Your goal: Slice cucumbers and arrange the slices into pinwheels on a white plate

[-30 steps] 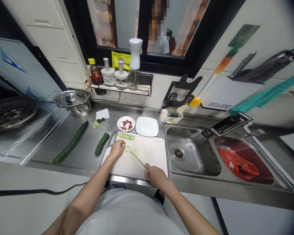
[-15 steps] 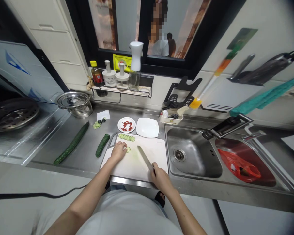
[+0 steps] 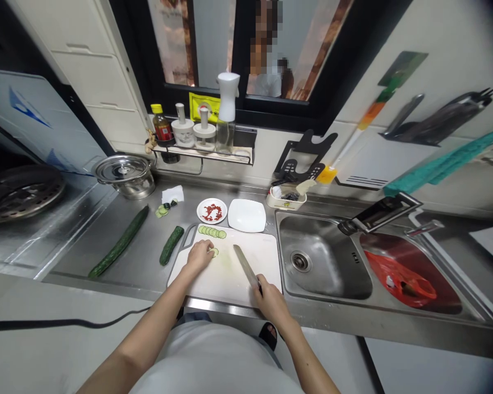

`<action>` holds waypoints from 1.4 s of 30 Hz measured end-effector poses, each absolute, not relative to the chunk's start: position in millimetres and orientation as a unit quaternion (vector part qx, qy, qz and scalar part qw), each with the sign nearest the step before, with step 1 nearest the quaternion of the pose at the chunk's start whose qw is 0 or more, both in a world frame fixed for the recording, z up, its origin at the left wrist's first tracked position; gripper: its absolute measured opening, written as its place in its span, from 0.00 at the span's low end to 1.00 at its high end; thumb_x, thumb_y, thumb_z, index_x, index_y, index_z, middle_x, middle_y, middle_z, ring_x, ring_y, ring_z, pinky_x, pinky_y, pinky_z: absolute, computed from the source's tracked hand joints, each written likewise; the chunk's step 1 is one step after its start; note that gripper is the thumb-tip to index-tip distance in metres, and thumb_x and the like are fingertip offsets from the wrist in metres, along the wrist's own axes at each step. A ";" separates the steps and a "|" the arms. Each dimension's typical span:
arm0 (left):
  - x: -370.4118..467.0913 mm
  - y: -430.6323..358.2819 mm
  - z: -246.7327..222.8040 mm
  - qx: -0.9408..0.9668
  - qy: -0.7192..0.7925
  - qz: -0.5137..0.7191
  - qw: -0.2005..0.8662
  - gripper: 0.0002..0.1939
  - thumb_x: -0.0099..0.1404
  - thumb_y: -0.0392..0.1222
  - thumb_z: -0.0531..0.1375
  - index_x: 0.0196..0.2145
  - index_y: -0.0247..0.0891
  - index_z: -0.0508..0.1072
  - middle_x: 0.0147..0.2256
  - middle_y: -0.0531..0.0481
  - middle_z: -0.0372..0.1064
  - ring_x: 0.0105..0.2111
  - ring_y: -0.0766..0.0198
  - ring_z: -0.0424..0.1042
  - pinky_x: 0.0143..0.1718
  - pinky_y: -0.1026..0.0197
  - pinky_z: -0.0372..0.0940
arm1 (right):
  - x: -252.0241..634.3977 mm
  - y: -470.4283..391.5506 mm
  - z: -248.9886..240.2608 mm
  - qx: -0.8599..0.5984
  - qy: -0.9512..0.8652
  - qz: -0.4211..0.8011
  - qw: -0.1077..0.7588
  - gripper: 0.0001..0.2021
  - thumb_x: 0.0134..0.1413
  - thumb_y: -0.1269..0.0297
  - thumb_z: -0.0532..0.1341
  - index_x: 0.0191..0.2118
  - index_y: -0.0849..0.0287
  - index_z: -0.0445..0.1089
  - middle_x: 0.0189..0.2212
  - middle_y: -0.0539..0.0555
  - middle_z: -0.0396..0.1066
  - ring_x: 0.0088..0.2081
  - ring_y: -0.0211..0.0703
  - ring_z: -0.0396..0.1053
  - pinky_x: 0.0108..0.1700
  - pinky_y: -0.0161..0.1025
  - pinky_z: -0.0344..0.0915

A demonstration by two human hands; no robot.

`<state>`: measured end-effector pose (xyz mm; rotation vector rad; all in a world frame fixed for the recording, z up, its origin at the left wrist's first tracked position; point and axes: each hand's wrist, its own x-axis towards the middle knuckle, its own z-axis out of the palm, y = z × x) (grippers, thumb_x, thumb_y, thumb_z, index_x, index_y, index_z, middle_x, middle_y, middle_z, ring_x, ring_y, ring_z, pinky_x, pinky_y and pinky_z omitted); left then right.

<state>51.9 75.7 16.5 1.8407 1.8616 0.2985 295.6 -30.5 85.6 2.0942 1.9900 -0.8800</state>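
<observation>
My left hand [image 3: 199,254] rests on the left part of the white cutting board [image 3: 246,284], its bent fingertips at a cucumber slice [image 3: 215,252]. Whether the fingers pinch that slice or only touch it is hard to see. In my right hand [image 3: 270,295] is a kitchen knife [image 3: 246,265], its blade lying low over the board and pointing up and to the left, apart from the slice. A row of overlapping cucumber slices [image 3: 212,232] lies along the board's far edge. Left of the board is a cut cucumber piece [image 3: 172,245], with a longer whole cucumber [image 3: 121,241] beyond it.
Behind the board stand a plate of chopped red pieces [image 3: 201,214] and a white square plate [image 3: 247,215]. Cucumber scraps [image 3: 163,210] lie by a white paper [image 3: 173,193]. To the right is a steel sink [image 3: 324,273]; a lidded pot [image 3: 125,178] sits back left.
The knife has shifted slightly to the right, away from the slice, with my right hand. My left hand stays almost where it was by the slice.
</observation>
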 end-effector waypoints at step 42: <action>52.0 99.2 14.1 0.644 0.728 0.172 0.160 0.13 0.63 0.39 0.54 0.43 0.42 0.74 0.44 0.44 0.71 0.47 0.52 0.66 0.50 0.53 0.57 | 297.5 -29.4 72.0 0.697 0.658 -0.284 0.035 0.12 0.65 0.62 0.47 0.49 0.57 0.61 0.35 0.54 0.73 0.36 0.41 0.69 0.31 0.34 0.48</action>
